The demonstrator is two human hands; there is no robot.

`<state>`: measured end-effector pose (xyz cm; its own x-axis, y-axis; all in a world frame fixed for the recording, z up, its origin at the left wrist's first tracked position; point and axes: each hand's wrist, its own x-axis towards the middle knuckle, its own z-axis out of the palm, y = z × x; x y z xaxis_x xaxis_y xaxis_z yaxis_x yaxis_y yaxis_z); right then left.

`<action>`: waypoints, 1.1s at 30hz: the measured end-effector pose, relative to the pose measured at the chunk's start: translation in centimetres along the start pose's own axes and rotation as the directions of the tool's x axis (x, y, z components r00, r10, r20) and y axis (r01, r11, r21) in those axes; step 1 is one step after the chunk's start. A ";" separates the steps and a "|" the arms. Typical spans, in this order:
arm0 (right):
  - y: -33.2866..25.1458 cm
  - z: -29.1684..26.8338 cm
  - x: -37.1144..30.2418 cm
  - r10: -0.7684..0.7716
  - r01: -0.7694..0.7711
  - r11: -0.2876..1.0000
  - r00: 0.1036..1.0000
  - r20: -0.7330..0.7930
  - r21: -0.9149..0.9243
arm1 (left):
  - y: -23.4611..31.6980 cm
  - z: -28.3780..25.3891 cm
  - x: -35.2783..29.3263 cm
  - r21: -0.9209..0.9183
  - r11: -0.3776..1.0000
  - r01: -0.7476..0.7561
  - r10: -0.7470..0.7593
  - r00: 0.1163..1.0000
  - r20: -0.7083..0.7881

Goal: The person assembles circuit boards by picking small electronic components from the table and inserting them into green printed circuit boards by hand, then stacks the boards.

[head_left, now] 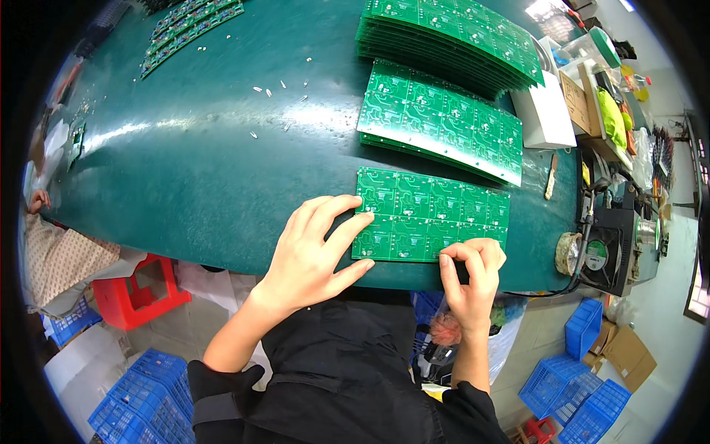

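Observation:
A green printed circuit board panel (431, 216) lies flat on the table near its front edge. My left hand (310, 248) is at its left side with fingers spread; the index and middle fingertips touch the board's left edge, and the thumb is apart below. At the board's lower right edge is my right hand (473, 277), thumb and index finger pinched together. Whatever is between them, if anything, is too small to make out. Just beyond lies a low stack of similar boards (441, 122), and behind that a taller stack (451, 41).
Small pale parts (268, 92) are scattered on the green table (222, 185). Populated boards (188, 29) lie far left. To the right are a white box (543, 115), a knife-like tool (551, 177) and a black fan unit (603, 251). Another person's hand (39, 200) shows at the left edge.

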<state>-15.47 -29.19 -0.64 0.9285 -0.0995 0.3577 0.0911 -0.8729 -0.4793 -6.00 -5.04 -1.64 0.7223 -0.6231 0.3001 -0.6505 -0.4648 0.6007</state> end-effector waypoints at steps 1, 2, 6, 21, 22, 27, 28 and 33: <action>0.1 0.0 -0.1 -0.001 0.001 1.000 1.000 0.000 0.001 | 0.0 0.0 0.0 0.001 1.000 0.001 -0.001 1.000 0.000; 0.4 0.0 -0.2 -0.012 0.012 1.000 1.000 0.014 0.006 | 0.0 -0.1 0.0 0.007 1.000 -0.002 0.002 1.000 0.003; 0.4 0.1 0.0 -0.026 0.026 1.000 0.999 0.026 -0.001 | -0.3 0.2 -0.1 0.008 1.000 0.001 -0.001 1.000 0.004; 0.6 -0.2 0.1 -0.089 0.089 0.996 0.996 0.025 -0.011 | -0.3 0.1 0.0 0.018 1.000 -0.014 0.014 1.000 -0.003; 0.6 -0.3 0.1 -0.089 0.090 0.996 0.996 0.025 -0.010 | -0.3 0.1 -0.1 0.018 1.000 -0.014 0.014 1.000 -0.003; 0.6 -0.4 0.2 -0.114 0.114 0.993 0.993 0.030 -0.012 | -0.3 0.1 -0.1 0.023 1.000 -0.018 0.018 1.000 -0.007; 0.6 -0.4 0.2 -0.114 0.114 0.993 0.993 0.030 -0.013 | -0.3 0.1 0.0 0.022 1.000 -0.018 0.018 1.000 -0.007; 0.8 -0.3 0.1 -0.115 0.116 0.993 0.992 0.042 -0.013 | -0.2 0.1 0.1 0.011 1.000 -0.008 0.008 1.000 -0.017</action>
<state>-15.43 -30.10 -0.73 0.9262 0.0222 0.3764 0.1935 -0.8848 -0.4239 -5.87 -5.07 -1.84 0.7212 -0.6157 0.3174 -0.6584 -0.4668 0.5905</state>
